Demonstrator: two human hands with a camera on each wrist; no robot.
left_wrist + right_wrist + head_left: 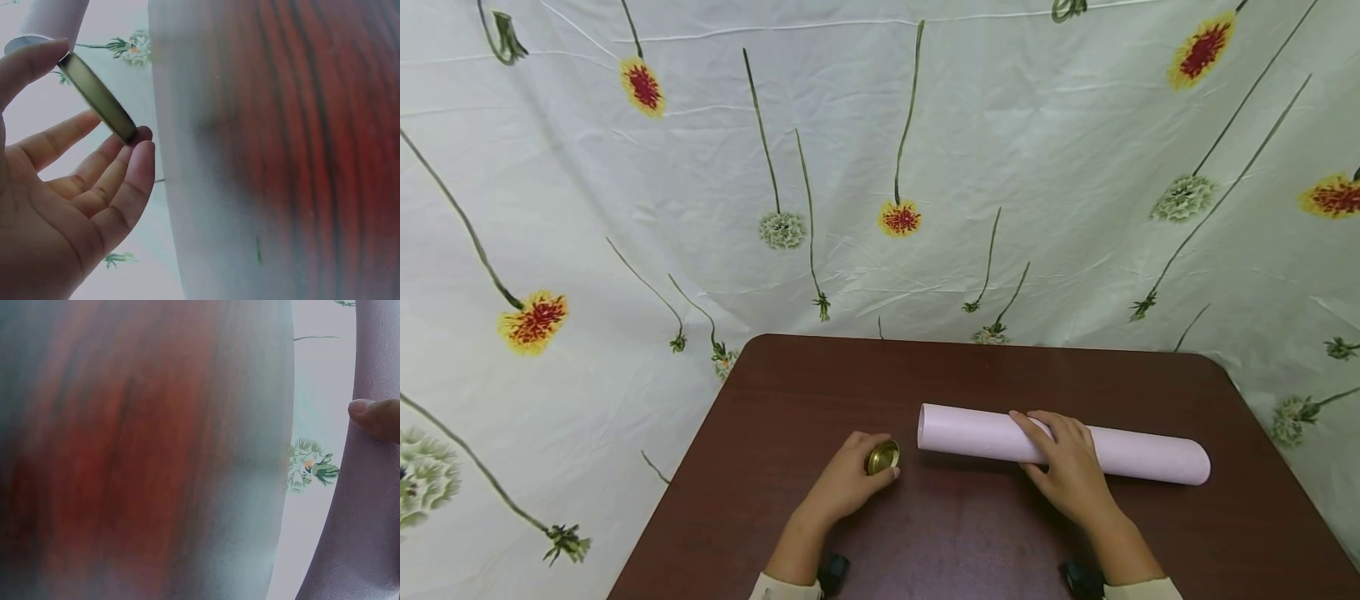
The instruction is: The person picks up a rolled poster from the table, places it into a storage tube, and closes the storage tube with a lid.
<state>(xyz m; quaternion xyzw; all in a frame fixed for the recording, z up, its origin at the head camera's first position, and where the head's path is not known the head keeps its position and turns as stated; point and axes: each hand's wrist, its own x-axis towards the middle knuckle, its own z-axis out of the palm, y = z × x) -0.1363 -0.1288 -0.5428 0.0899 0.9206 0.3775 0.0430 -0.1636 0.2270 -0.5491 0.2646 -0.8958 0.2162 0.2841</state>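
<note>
My left hand pinches a shallow, round, gold-coloured metal lid by its rim, thumb on one side and fingers on the other. Edge-on in the left wrist view, the lid looks like a thin disc tilted between thumb and fingertips. To the right, a long pale pink tube lies roughly crosswise, its open left end facing the lid with a small gap between. My right hand grips the tube near its middle from above. In the right wrist view the thumb presses against the tube's side.
The dark brown table has rounded far corners. Behind it and along the left hangs a pale cloth printed with flowers and stems. Dark wrist devices show at both sleeves.
</note>
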